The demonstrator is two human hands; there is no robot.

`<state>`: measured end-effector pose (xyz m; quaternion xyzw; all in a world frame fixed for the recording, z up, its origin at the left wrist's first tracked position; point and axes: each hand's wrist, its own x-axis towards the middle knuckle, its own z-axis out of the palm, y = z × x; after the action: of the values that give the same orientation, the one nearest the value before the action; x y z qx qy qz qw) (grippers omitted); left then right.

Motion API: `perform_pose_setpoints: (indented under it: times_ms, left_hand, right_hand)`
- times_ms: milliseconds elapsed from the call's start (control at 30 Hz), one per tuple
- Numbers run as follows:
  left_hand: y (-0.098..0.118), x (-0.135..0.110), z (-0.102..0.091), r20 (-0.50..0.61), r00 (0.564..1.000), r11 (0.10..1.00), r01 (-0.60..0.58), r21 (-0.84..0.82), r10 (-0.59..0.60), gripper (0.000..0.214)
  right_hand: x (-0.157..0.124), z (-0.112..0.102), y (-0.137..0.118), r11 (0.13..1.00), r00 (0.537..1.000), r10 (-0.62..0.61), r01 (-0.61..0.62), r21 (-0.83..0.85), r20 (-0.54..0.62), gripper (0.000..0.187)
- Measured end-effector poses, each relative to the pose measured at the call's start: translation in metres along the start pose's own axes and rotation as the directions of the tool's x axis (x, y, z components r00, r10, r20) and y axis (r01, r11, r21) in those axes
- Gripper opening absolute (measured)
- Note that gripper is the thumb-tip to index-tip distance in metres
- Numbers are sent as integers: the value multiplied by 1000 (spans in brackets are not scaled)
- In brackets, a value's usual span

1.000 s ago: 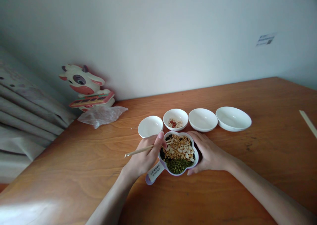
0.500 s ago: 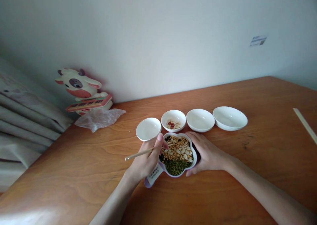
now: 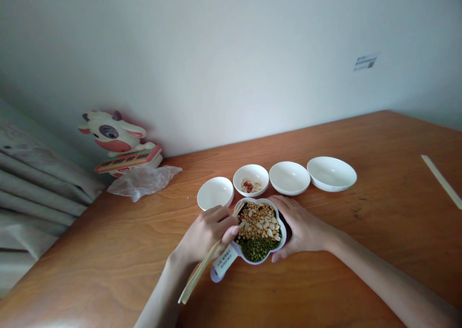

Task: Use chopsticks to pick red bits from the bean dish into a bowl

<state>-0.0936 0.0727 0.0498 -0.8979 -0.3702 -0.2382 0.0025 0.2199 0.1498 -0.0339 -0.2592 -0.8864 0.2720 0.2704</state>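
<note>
A pair of wooden chopsticks (image 3: 197,276) is held in my left hand (image 3: 210,234), fingers closed round them. Their back ends slant toward me, and the tips lie at the left rim of a purple-white flower-shaped dish (image 3: 253,260) with a labelled handle. It contains yellow beans (image 3: 256,214), green beans (image 3: 258,248), pale peanut halves (image 3: 269,227) and some dark beans. My right hand (image 3: 301,226) curves round the dish's right side, thumb near the front and fingers behind. Just behind the dish stands a white bowl (image 3: 238,186) with peanuts, some red-skinned.
White bowls flank the peanut bowl: one at left (image 3: 209,195), one right of it (image 3: 288,181) and an oval one (image 3: 332,174). A cow toy with keyboard (image 3: 124,145) and a clear plastic bag (image 3: 144,181) sit back left. A pale stick (image 3: 441,179) lies far right.
My left hand has turned over, palm now down, and the chopsticks' back ends have swung down toward me. Their tips moved from the dish's middle to its left rim. My right hand stays on the dish.
</note>
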Motion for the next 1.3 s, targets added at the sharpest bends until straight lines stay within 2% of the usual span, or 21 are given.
perform_pose_setpoints:
  times_ms: [167, 433, 567, 700, 800, 867, 933, 1000, 1067, 1167, 1300]
  left_hand:
    - [-5, -4, 6, 5, 997, 996, -81, 25, 81, 55]
    - [-7, -3, 7, 19, 995, 995, -100, 21, 99, 49]
    - [-5, -2, 6, 38, 995, 996, -94, 8, 94, 53]
    - [-1, -2, 2, 83, 996, 995, -29, -99, 37, 60]
    - [3, -1, 1, 158, 983, 962, 131, -242, -94, 63]
    - [7, -1, 3, 161, 943, 872, 331, -361, -291, 63]
    - [10, 1, 8, 125, 836, 703, 522, -483, -534, 65]
    - [12, 3, 13, 141, 726, 544, 614, -572, -673, 71]
    - [13, 6, 16, 180, 666, 442, 649, -619, -724, 76]
    - [13, 7, 18, 190, 639, 401, 658, -637, -745, 78]
    - [13, 7, 20, 161, 650, 436, 651, -621, -742, 78]
  right_hand:
    - [1, 1, 1, 1000, 1000, 5, -5, -5, 5, 135]
    - [1, 1, 0, 1000, 1000, 9, -9, -8, 6, 131]
    - [1, 0, 0, 1000, 1000, -10, 10, -6, 1, 130]
    - [0, 1, 2, 1000, 1000, -15, 15, -11, -6, 130]
    - [0, 2, 3, 1000, 1000, -3, 3, -10, -2, 131]
    - [0, 2, 3, 1000, 1000, 10, -10, -12, 4, 132]
    - [0, 1, 2, 1000, 1000, 20, -20, -11, 10, 132]
    - [1, 0, 1, 1000, 1000, 19, -19, -6, 11, 132]
    - [1, 0, -1, 1000, 1000, 13, -13, -1, 11, 131]
    - [2, -1, -2, 1000, 1000, 8, -8, -2, 9, 131]
    - [3, 0, -1, 1000, 1000, 7, -7, -2, 0, 133]
